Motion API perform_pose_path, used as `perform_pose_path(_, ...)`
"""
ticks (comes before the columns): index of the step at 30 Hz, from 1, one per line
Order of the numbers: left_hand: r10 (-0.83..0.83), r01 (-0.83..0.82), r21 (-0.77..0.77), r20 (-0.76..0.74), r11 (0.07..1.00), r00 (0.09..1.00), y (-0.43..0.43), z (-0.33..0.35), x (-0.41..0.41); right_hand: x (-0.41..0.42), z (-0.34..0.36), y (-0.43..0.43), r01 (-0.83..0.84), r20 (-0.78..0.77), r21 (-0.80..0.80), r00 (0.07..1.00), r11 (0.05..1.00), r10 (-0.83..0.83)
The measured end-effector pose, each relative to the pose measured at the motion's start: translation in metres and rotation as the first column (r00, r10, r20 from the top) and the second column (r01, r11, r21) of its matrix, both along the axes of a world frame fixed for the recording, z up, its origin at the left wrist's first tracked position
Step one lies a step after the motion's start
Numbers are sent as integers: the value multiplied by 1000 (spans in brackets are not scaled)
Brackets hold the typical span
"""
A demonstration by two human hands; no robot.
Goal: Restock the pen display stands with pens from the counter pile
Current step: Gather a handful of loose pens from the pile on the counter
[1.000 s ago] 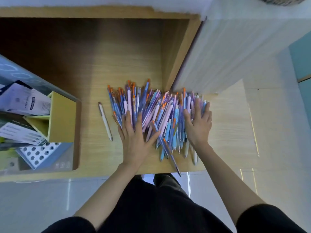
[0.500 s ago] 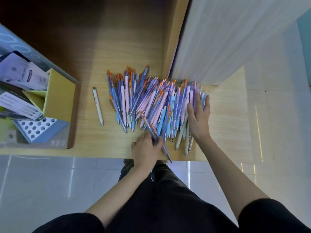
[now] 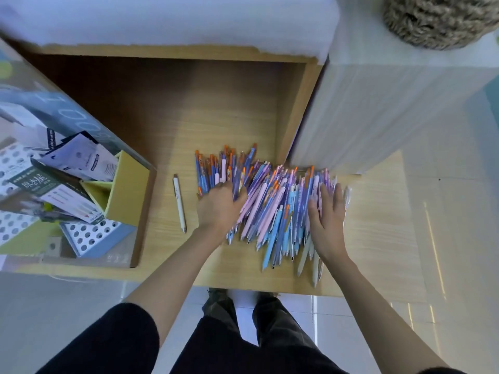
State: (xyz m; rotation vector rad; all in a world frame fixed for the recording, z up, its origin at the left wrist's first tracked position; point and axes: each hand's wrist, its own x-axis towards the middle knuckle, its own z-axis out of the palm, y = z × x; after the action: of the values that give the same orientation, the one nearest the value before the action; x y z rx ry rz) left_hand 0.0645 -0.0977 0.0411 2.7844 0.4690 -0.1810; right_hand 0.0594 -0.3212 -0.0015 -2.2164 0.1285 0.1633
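A big pile of pens (image 3: 272, 201), blue, purple and pink with orange caps, lies on the wooden counter (image 3: 167, 249). My left hand (image 3: 220, 207) sits on the pile's left side with its fingers curled into the pens, gripping a bunch of them. My right hand (image 3: 328, 215) rests flat on the pile's right side, fingers straight and spread. One white pen (image 3: 179, 203) lies alone to the left of the pile. A perforated display stand (image 3: 91, 234) with round holes sits in the box at the left.
A clear box (image 3: 135, 255) at the left holds a yellow cardboard holder (image 3: 121, 193), leaflets and the stands. A white cabinet wall (image 3: 378, 112) rises behind the pile's right half. A woven basket (image 3: 437, 20) stands on top of it. White floor lies below the counter edge.
My left hand left the counter's front edge, where it held a single pen, and moved up onto the pile's left side, curling into the pens. My right hand stayed flat on the right.
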Motion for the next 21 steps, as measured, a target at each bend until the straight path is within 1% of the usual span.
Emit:
perform_pose_path(3, -59, 74, 119, -124, 990, 990, 0, -1, 21, -2, 11, 15, 24, 44, -69, 999, 997, -21)
perform_pose_path(4, -67, 87, 147, -136, 985, 988, -1, 0, 23, -3, 16, 21, 15, 70, -80, 998, 997, -9)
perform_pose_path(5, -65, 84, 161, -120, 983, 991, 0, 1, 24, -4, 21, 29, -10, 96, -86, 995, 996, 19)
perform_pose_path(6, -46, 57, 154, -73, 986, 996, 3, 2, 22, -4, 28, 40, -56, 118, -83, 991, 995, 66)
perform_pose_path(9, 102, -106, 16, 164, 994, 981, 30, 1, 7, 16, 45, 82, -302, 180, -83, 933, 950, 312)
perform_pose_path(10, 166, -164, -23, 180, 986, 970, 43, -2, 1, 30, 47, 97, -373, 184, -96, 905, 923, 385)
perform_pose_path(11, 240, -234, -59, 144, 971, 960, 55, -7, -5, 48, 48, 112, -418, 172, -114, 885, 901, 433)
perform_pose_path(13, 403, -397, -166, 3, 903, 915, 73, -18, -16, 88, 44, 140, -441, 94, -183, 882, 879, 462)
perform_pose_path(15, 512, -516, -320, -104, 795, 853, 83, -27, -23, 127, 34, 159, -453, -103, -265, 891, 851, 442)
perform_pose_path(17, 502, -510, -478, -158, 715, 850, 89, -36, -26, 154, 22, 170, -506, -298, -281, 854, 816, 427)
perform_pose_path(18, 474, -475, -554, -157, 684, 866, 89, -39, -26, 161, 17, 173, -544, -343, -290, 827, 787, 445)
perform_pose_path(19, 449, -435, -611, -142, 661, 882, 88, -41, -25, 162, 13, 177, -595, -357, -317, 797, 739, 488)
perform_pose_path(21, 424, -383, -663, -107, 644, 899, 83, -43, -21, 155, 7, 183, -682, -319, -385, 731, 622, 604)
